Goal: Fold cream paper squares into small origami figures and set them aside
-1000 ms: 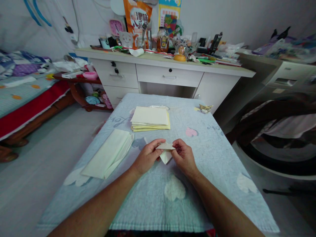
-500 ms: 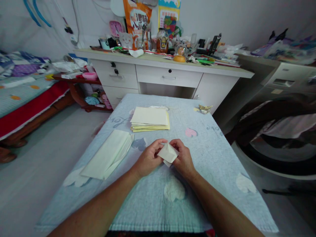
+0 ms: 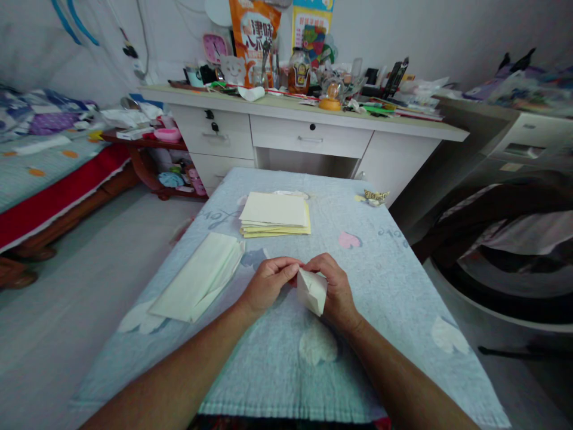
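A small piece of folded white paper (image 3: 312, 291) is held up over the middle of the cloth-covered table. My left hand (image 3: 271, 280) pinches its upper left corner between thumb and forefinger. My right hand (image 3: 336, 289) grips the paper from the right, its fingers partly hidden behind it. Beyond my hands lies a stack of cream and yellow paper sheets (image 3: 275, 210). Left of them rests a long bundle of folded pale paper (image 3: 197, 278), set at a slant.
A blue patterned cloth (image 3: 268, 370) covers the table. A small patterned folded object (image 3: 376, 197) sits at its far right corner. Behind stands a white desk (image 3: 286, 132) crowded with jars and bags. A washing machine (image 3: 514, 149) is at right, a bed (image 3: 49, 167) at left.
The folded paper has turned from lying flat between both hands to hanging downward on the right. My left hand has shifted to its corner. The view has swung slightly left.
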Motion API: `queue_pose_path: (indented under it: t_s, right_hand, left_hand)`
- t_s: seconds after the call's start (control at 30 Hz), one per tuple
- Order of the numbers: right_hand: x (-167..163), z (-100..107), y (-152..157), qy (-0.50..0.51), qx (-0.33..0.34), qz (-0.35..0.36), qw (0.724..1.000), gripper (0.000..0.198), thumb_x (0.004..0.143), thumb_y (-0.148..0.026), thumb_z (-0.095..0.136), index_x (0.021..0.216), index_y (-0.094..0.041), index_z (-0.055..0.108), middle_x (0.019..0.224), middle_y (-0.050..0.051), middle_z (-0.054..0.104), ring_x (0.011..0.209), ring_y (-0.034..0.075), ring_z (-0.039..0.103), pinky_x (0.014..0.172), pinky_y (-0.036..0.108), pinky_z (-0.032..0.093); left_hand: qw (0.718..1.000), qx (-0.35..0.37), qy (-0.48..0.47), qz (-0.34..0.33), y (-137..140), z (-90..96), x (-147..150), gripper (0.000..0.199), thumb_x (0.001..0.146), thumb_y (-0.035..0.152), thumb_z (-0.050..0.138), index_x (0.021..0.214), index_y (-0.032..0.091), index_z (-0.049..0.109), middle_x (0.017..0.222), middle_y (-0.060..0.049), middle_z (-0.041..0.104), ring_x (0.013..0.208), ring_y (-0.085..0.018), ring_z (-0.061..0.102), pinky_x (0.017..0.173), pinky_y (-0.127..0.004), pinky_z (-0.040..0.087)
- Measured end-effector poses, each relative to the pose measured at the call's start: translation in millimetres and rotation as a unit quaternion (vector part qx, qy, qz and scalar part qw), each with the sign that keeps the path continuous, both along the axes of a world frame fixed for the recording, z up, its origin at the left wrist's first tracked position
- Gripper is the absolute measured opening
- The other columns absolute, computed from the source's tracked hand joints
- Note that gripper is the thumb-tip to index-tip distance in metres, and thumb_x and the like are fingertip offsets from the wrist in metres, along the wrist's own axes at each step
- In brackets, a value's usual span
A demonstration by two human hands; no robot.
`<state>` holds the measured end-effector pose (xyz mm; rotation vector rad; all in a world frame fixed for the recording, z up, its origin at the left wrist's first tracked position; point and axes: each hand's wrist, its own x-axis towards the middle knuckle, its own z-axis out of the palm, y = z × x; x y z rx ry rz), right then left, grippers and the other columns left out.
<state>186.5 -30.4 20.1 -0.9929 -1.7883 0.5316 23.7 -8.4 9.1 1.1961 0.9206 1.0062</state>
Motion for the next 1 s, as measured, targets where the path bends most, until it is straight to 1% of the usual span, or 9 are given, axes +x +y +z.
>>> queue_pose_path:
  t_s: [0.17, 0.3, 0.4, 0.5, 0.57, 0.63, 0.77, 0.9, 1.0]
  right_hand:
    - [1.8, -2.2, 0.4, 0.008, -0.008, -0.021, 1.0, 0.01, 0.076, -0.018, 0.065, 0.082, -0.02, 0.058, 0.078, -0.001, 0.054, 0.074, 0.015, 0.052, 0.065, 0.027, 0.038]
    - [3.3, -2.3, 0.1, 0.004, -0.013, -0.019, 1.0, 0.01, 0.075, -0.019, 0.063, 0.081, -0.02, 0.056, 0.077, -0.001, 0.052, 0.073, 0.015, 0.05, 0.064, 0.026, 0.036]
    - [3.0, -3.2, -0.5, 0.013, -0.034, -0.021, 0.999, 0.014, 0.073, -0.02, 0.062, 0.084, -0.021, 0.054, 0.078, -0.001, 0.052, 0.073, 0.015, 0.05, 0.065, 0.026, 0.036]
    - [3.4, -5.9, -0.5, 0.031, -0.063, -0.028, 0.997, 0.022, 0.07, -0.022, 0.062, 0.089, -0.021, 0.052, 0.08, -0.001, 0.052, 0.073, 0.015, 0.05, 0.065, 0.026, 0.037]
    - [4.2, -7.5, -0.2, 0.038, -0.073, -0.031, 0.996, 0.022, 0.07, -0.023, 0.062, 0.09, -0.021, 0.052, 0.08, -0.002, 0.052, 0.073, 0.015, 0.05, 0.065, 0.026, 0.037]
    - [5.2, -7.7, 0.0, 0.036, -0.067, -0.033, 0.997, 0.02, 0.071, -0.024, 0.061, 0.088, -0.021, 0.052, 0.079, -0.002, 0.052, 0.073, 0.015, 0.049, 0.065, 0.026, 0.037]
    - [5.7, -3.6, -0.8, 0.024, -0.03, -0.033, 0.999, 0.015, 0.071, -0.024, 0.061, 0.083, -0.02, 0.053, 0.078, -0.001, 0.051, 0.073, 0.015, 0.049, 0.065, 0.027, 0.036]
    - [4.1, 0.7, -2.5, 0.018, -0.019, -0.029, 0.999, 0.014, 0.069, -0.025, 0.061, 0.079, -0.021, 0.053, 0.076, -0.001, 0.051, 0.071, 0.016, 0.049, 0.063, 0.027, 0.036]
    - [2.5, 1.9, -2.8, 0.016, -0.013, -0.02, 1.0, 0.014, 0.07, -0.027, 0.062, 0.078, -0.021, 0.053, 0.075, -0.001, 0.05, 0.071, 0.016, 0.049, 0.063, 0.028, 0.035]
  left_hand:
    - [1.0, 0.005, 0.002, 0.011, -0.8, 4.7, -0.4, 0.02, 0.078, 0.031, 0.065, 0.083, 0.013, 0.072, 0.065, -0.001, 0.062, 0.063, -0.012, 0.052, 0.061, -0.024, 0.04]
    - [1.0, -0.004, -0.005, 0.012, -2.5, 6.6, 1.1, 0.018, 0.077, 0.031, 0.066, 0.079, 0.013, 0.07, 0.062, 0.001, 0.06, 0.06, -0.011, 0.051, 0.059, -0.022, 0.04]
    - [1.0, -0.006, -0.007, 0.009, -2.7, 5.6, 1.6, 0.019, 0.076, 0.032, 0.067, 0.079, 0.013, 0.071, 0.062, 0.001, 0.061, 0.059, -0.01, 0.052, 0.059, -0.022, 0.04]
    - [1.0, -0.004, 0.0, 0.009, -2.5, 4.8, 1.0, 0.019, 0.075, 0.031, 0.068, 0.081, 0.014, 0.073, 0.066, -0.001, 0.064, 0.062, -0.011, 0.054, 0.061, -0.022, 0.042]
    - [1.0, -0.003, 0.006, 0.008, -2.6, 5.1, 0.6, 0.018, 0.075, 0.03, 0.069, 0.081, 0.014, 0.073, 0.069, -0.002, 0.066, 0.065, -0.012, 0.056, 0.063, -0.023, 0.043]
    - [1.0, -0.003, 0.007, 0.006, -2.8, 5.7, 0.6, 0.018, 0.074, 0.03, 0.069, 0.081, 0.014, 0.074, 0.072, -0.002, 0.068, 0.068, -0.013, 0.057, 0.065, -0.023, 0.044]
    - [1.0, 0.003, 0.007, 0.0, -3.3, 6.6, 1.5, 0.015, 0.074, 0.028, 0.07, 0.08, 0.015, 0.074, 0.073, -0.002, 0.068, 0.069, -0.013, 0.056, 0.066, -0.023, 0.043]
    - [1.0, 0.004, 0.005, -0.004, -3.4, 6.7, 1.7, 0.015, 0.073, 0.029, 0.07, 0.079, 0.015, 0.073, 0.073, -0.002, 0.067, 0.069, -0.013, 0.056, 0.066, -0.024, 0.043]
    - [1.0, -0.008, 0.0, 0.003, -3.1, 7.7, 0.9, 0.017, 0.072, 0.03, 0.071, 0.078, 0.014, 0.071, 0.07, -0.001, 0.064, 0.065, -0.012, 0.053, 0.062, -0.023, 0.04]
